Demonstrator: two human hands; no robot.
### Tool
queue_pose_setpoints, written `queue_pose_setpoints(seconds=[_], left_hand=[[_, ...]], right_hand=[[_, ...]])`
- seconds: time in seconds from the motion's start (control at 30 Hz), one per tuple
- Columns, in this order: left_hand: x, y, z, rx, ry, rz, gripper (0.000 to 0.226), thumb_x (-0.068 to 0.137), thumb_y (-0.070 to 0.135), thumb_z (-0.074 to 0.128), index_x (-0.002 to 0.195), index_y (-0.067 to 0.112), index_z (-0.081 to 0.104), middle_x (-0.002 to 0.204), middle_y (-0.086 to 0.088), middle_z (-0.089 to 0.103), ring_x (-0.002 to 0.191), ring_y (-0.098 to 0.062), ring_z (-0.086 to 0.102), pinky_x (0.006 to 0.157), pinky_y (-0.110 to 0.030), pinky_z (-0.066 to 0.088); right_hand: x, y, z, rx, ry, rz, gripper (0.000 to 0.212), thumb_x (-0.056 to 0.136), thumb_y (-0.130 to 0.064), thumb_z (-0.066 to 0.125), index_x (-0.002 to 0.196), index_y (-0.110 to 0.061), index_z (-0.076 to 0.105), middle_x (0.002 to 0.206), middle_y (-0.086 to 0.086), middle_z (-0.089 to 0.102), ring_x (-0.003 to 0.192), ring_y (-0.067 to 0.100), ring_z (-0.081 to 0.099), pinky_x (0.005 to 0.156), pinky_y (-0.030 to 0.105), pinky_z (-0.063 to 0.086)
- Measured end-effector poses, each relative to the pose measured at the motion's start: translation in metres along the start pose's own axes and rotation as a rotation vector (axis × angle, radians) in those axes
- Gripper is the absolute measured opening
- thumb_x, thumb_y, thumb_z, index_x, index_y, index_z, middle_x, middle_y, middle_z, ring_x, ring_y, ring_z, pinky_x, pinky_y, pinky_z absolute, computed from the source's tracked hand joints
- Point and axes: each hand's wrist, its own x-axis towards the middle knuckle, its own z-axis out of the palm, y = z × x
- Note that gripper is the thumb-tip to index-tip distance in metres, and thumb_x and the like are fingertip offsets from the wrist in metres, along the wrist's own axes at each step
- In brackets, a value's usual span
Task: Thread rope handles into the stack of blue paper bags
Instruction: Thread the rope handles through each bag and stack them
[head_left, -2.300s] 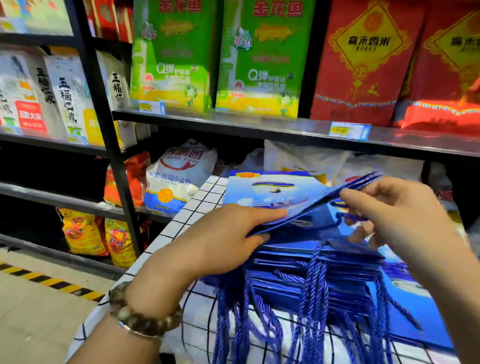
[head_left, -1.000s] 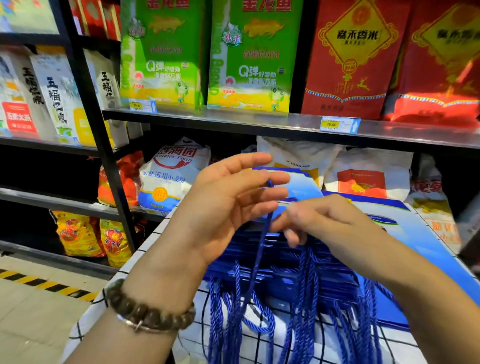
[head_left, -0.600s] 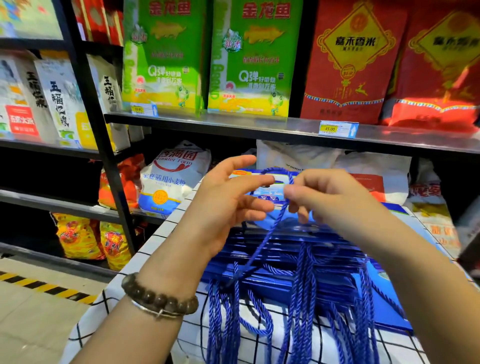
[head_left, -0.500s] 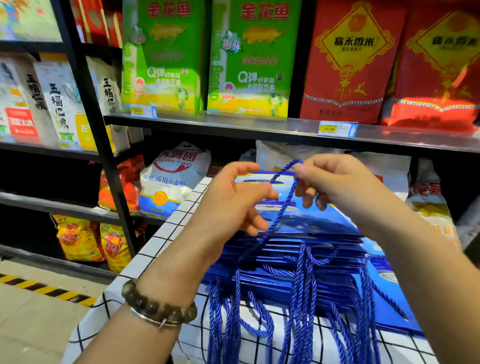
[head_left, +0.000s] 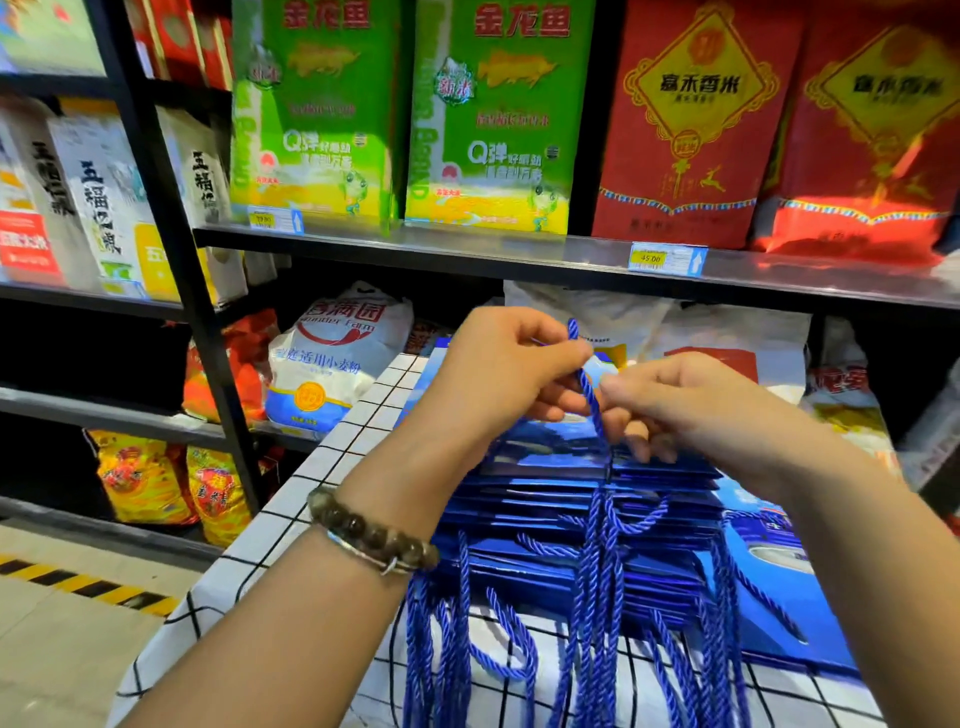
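Observation:
A stack of flat blue paper bags lies on a white table with a black grid. Many blue twisted rope handles hang from the stack over the table's near edge. My left hand pinches one blue rope near its top end, which sticks up above the fingers. My right hand is just to the right of it, thumb and fingers curled at the same rope lower down, above the top bag. The rope runs down into the stack between both hands.
Black metal shelving stands behind and left of the table, loaded with green and red rice bags above and white flour sacks below. A yellow-black striped line marks the floor at the left.
The rope that my right hand held high is now pinched at the top by my left hand. My right hand dropped lower and rightward onto the rope.

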Motion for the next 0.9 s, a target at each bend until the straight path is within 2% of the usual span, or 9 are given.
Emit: queue_pose_setpoints(seconds=[0.07, 0.13, 0.3, 0.37, 0.43, 0.5, 0.67, 0.73, 0.9], left_hand=[[0.005, -0.002, 0.002, -0.029, 0.014, -0.006, 0.02, 0.086, 0.006, 0.061, 0.068, 0.011, 0.054, 0.047, 0.004, 0.058, 0.041, -0.007, 0.059, 0.041, -0.016, 0.047], [0.008, -0.004, 0.003, -0.044, 0.034, -0.007, 0.019, 0.086, 0.007, 0.061, 0.069, 0.011, 0.054, 0.046, 0.004, 0.057, 0.043, -0.007, 0.059, 0.042, -0.016, 0.047], [0.01, -0.009, 0.005, -0.094, 0.057, -0.021, 0.016, 0.088, 0.009, 0.059, 0.072, 0.01, 0.056, 0.059, -0.003, 0.063, 0.049, -0.007, 0.063, 0.047, -0.016, 0.05], [0.009, -0.01, 0.005, -0.079, 0.058, -0.035, 0.006, 0.088, 0.012, 0.059, 0.082, 0.01, 0.059, 0.068, -0.005, 0.065, 0.052, -0.008, 0.063, 0.051, -0.018, 0.051], [0.006, -0.012, 0.002, 0.055, 0.07, -0.037, 0.011, 0.087, 0.019, 0.061, 0.097, 0.015, 0.059, 0.077, -0.002, 0.066, 0.058, -0.009, 0.064, 0.056, -0.018, 0.051], [-0.002, -0.019, -0.003, 0.337, 0.069, 0.063, 0.018, 0.083, 0.027, 0.065, 0.1, 0.021, 0.062, 0.082, 0.006, 0.066, 0.067, -0.006, 0.063, 0.064, -0.018, 0.049], [-0.029, -0.029, -0.012, 0.975, -0.151, 0.251, 0.036, 0.074, 0.053, 0.065, 0.101, 0.03, 0.068, 0.101, 0.013, 0.067, 0.094, -0.006, 0.058, 0.084, -0.029, 0.046], [-0.028, -0.032, -0.012, 1.019, -0.156, 0.291, 0.032, 0.077, 0.051, 0.063, 0.102, 0.031, 0.067, 0.102, 0.01, 0.066, 0.096, -0.011, 0.058, 0.084, -0.035, 0.046], [-0.029, -0.036, -0.012, 0.967, -0.129, 0.403, 0.026, 0.077, 0.048, 0.049, 0.089, 0.032, 0.065, 0.088, 0.01, 0.067, 0.084, -0.009, 0.058, 0.074, -0.035, 0.047]], right_hand=[[-0.004, 0.003, -0.004, -0.028, -0.019, -0.007, 0.009, 0.067, -0.02, 0.073, 0.061, -0.015, 0.068, 0.05, -0.003, 0.059, 0.043, 0.006, 0.047, 0.04, 0.014, 0.034], [-0.004, 0.006, -0.007, -0.021, 0.017, 0.01, 0.011, 0.071, -0.005, 0.07, 0.064, -0.013, 0.067, 0.048, 0.0, 0.059, 0.044, 0.009, 0.049, 0.04, 0.017, 0.036], [-0.003, 0.007, -0.011, 0.023, 0.064, 0.02, 0.017, 0.08, 0.001, 0.061, 0.067, -0.009, 0.062, 0.059, 0.008, 0.066, 0.051, 0.014, 0.06, 0.043, 0.019, 0.044], [-0.004, 0.008, -0.011, 0.061, 0.084, 0.033, 0.015, 0.08, 0.003, 0.06, 0.069, -0.006, 0.061, 0.066, 0.011, 0.069, 0.052, 0.015, 0.062, 0.045, 0.018, 0.047], [-0.004, 0.009, -0.011, 0.106, 0.139, 0.032, 0.015, 0.078, 0.008, 0.061, 0.068, -0.003, 0.059, 0.06, 0.009, 0.069, 0.048, 0.013, 0.062, 0.044, 0.017, 0.048], [-0.004, 0.011, -0.012, 0.121, 0.196, 0.03, 0.016, 0.075, 0.011, 0.063, 0.068, -0.003, 0.059, 0.054, 0.007, 0.067, 0.045, 0.012, 0.062, 0.043, 0.016, 0.048], [-0.005, 0.019, -0.015, -0.022, 0.239, 0.01, 0.018, 0.071, 0.004, 0.07, 0.061, -0.01, 0.065, 0.048, 0.003, 0.063, 0.042, 0.005, 0.055, 0.041, 0.013, 0.041], [-0.005, 0.021, -0.014, -0.051, 0.242, -0.001, 0.02, 0.07, 0.002, 0.071, 0.059, -0.013, 0.066, 0.047, 0.002, 0.063, 0.042, 0.003, 0.053, 0.042, 0.012, 0.04], [-0.002, 0.024, -0.009, -0.116, 0.243, -0.027, 0.019, 0.072, -0.001, 0.071, 0.059, -0.015, 0.067, 0.048, -0.004, 0.064, 0.044, 0.001, 0.051, 0.045, 0.012, 0.039]])
